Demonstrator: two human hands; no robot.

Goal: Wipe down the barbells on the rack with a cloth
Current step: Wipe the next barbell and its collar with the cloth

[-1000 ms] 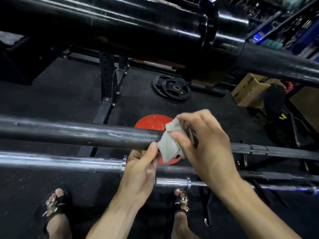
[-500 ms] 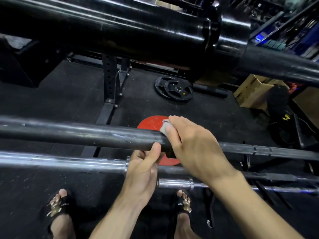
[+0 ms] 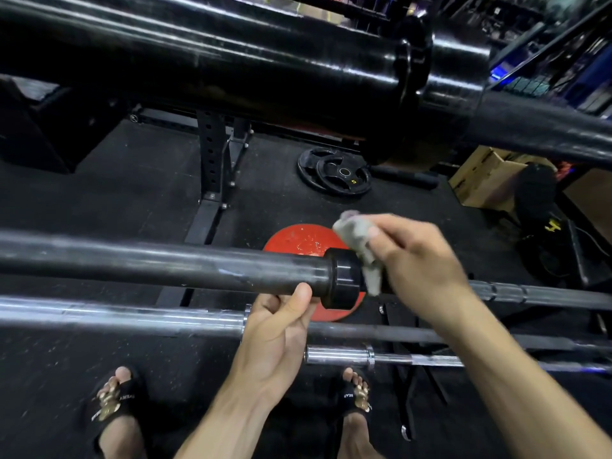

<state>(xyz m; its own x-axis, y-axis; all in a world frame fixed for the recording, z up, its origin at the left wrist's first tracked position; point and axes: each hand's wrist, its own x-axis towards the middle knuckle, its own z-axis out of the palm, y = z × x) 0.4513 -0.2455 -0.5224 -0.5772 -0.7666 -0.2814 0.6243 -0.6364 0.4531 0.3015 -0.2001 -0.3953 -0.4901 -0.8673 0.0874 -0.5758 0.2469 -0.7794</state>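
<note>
A dark grey barbell [image 3: 149, 263] lies across the view at mid height, its black collar [image 3: 341, 278] near the centre. My right hand [image 3: 417, 263] grips a small grey cloth [image 3: 359, 240] and holds it against the bar just right of the collar. From below, my left hand [image 3: 281, 329] holds the sleeve just left of the collar, thumb on the front. A thick black barbell [image 3: 231, 61] runs across the top. Two chrome barbells, one long [image 3: 116, 314] and one short [image 3: 337, 355], lie lower down.
On the black rubber floor lie a red weight plate [image 3: 294, 240] and a black plate [image 3: 334, 173]. A black rack upright [image 3: 212, 160] stands behind the bars. A cardboard box [image 3: 483, 180] sits at the right. My feet in black sandals [image 3: 112, 402] are below.
My right hand has slid the cloth to the right along the dark grey bar, uncovering the black collar. My left hand has kept its hold under the sleeve.
</note>
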